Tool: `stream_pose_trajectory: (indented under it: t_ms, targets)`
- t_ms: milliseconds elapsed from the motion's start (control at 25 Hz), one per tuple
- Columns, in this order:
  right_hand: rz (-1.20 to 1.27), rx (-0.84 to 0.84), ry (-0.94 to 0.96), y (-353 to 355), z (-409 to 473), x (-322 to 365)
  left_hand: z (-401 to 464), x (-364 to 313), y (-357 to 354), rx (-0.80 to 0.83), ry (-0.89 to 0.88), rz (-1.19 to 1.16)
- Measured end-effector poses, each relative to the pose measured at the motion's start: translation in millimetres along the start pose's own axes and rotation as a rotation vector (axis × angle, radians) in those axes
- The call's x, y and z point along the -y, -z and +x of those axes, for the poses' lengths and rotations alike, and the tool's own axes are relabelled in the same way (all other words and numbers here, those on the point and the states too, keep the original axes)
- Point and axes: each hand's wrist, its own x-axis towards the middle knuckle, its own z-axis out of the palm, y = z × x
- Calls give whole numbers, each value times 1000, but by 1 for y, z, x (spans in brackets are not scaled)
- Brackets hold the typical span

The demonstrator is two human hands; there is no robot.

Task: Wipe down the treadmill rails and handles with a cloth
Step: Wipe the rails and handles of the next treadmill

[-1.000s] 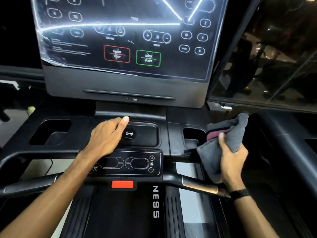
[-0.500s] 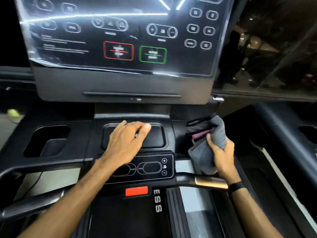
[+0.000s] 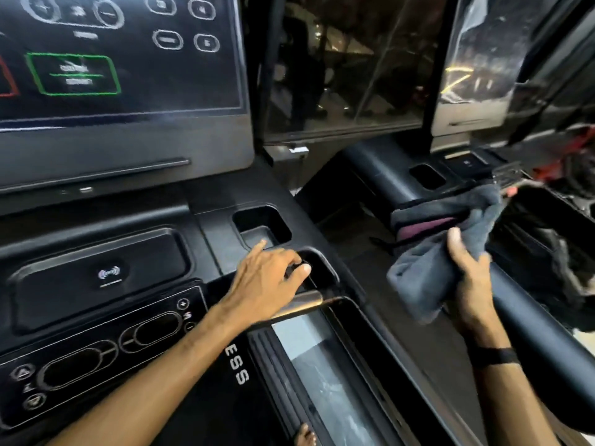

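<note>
A grey microfibre cloth [image 3: 431, 252] is gripped in the right hand [image 3: 470, 284], the thumb being pressed across its front while the fingers are curled behind the bunched fabric, where they are hidden. The cloth is held in the air at the right of the treadmill console [image 3: 206, 220], just in front of the black side rail [image 3: 531, 317] of the neighbouring machine; whether it touches that rail cannot be told. The fabric is seen folded in thick layers, a strip of maroon showing between the upper folds. The left hand [image 3: 264, 281] is laid over the right end of the console beside the cup holder [image 3: 260, 223], its fingers loosely bent around a dark knob-like part above the metal handle grip [image 3: 302, 304].
</note>
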Motion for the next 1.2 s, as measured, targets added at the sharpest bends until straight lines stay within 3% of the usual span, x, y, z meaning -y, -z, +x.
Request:
stream_pose_trajectory:
  t_ms: [80,160,200,240,400,560,640,840,1000,1200]
  targets:
    - [-248,223,-236,-3,-15,-24,5,-6,-16,11,-6,0]
    - [-966,561,-413,6,-37,-72,9,-14,-28,17,8,13]
    - [-1252,632,-421,14,-44,-100,11,-17,-33,18,14,27]
    - [-1380,615,-360,21,-47,-121,13,-21,-39,13,21,41]
    - [-1189,565,-355,31,-24,-148,24,-34,-62,32,55,58]
    - [-786,538,-624,59,2,-156,43,-63,-92,36,-1,66]
    - [-799,539,-626,71,0,-165,50,-68,-102,50,-31,80]
    - [-1050,617,-277,61,-21,-159,52,-65,-118,-15,8,86]
    - [-1077,564,-252,35,1,-158,57,-64,-125,-86,46,82]
    - [-717,446,-589,63,40,-204,69,-70,-135,-70,-3,30]
